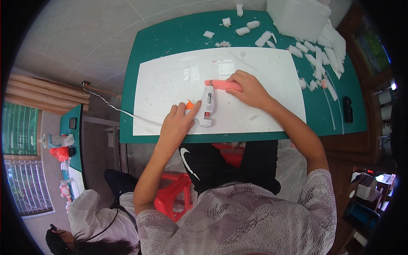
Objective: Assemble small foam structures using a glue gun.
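Pink strip [222, 84] at the tip of a white glue gun [208, 100], over a white board [259, 111].
The right grip [250, 90] pinches the strip's right end; the left grip [176, 122] is closed on the glue gun.

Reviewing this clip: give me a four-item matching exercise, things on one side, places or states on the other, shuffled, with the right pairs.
Things:
1. glue gun
2. pink piece
3. white sheet
4. large white block

Places or states:
A. spread flat on the green tabletop
B. at the tabletop's far right
C. at the left grip, nozzle pointing away from the person
D. held in the right grip

Pairs: 1-C, 2-D, 3-A, 4-B.
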{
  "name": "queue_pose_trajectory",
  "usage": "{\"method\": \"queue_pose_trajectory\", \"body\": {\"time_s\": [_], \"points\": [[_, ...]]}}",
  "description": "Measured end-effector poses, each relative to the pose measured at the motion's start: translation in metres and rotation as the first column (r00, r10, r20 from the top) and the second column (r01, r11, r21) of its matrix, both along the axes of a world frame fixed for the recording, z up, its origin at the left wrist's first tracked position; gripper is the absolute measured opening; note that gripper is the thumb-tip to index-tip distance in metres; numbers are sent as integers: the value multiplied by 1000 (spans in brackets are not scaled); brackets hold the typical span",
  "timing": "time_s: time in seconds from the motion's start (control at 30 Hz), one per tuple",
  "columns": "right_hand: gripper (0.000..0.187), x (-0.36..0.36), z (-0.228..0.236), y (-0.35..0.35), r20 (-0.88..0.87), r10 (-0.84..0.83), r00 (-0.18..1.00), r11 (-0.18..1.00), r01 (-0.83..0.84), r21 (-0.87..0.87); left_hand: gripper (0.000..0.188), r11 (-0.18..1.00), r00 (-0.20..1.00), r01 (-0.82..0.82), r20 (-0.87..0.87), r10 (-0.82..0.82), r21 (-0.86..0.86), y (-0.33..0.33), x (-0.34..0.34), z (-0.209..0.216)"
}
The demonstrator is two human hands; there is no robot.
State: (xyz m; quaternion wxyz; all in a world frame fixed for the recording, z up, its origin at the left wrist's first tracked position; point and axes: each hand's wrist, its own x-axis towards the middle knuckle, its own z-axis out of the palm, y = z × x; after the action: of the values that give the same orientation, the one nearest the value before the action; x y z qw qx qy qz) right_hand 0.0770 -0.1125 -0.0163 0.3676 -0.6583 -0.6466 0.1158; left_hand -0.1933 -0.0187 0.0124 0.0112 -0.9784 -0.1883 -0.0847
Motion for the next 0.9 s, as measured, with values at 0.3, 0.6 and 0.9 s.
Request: {"method": "queue_pose_trajectory", "body": {"time_s": [0.3, 0.6, 0.9], "points": [[24, 0, 1, 0, 1, -10, 1000, 1000, 10, -18, 64, 998, 998, -40, -43, 38, -54, -3, 2, 7], [23, -1, 0, 0, -24, -11, 1000, 1000, 11, 2, 62, 995, 998, -45, -48, 41, -88, -3, 2, 9], [21, -3, 0, 0, -38, -29, 999, 999, 30, 20, 60, 991, 998, -53, -50, 47, -119, -2, 2, 10]]}}
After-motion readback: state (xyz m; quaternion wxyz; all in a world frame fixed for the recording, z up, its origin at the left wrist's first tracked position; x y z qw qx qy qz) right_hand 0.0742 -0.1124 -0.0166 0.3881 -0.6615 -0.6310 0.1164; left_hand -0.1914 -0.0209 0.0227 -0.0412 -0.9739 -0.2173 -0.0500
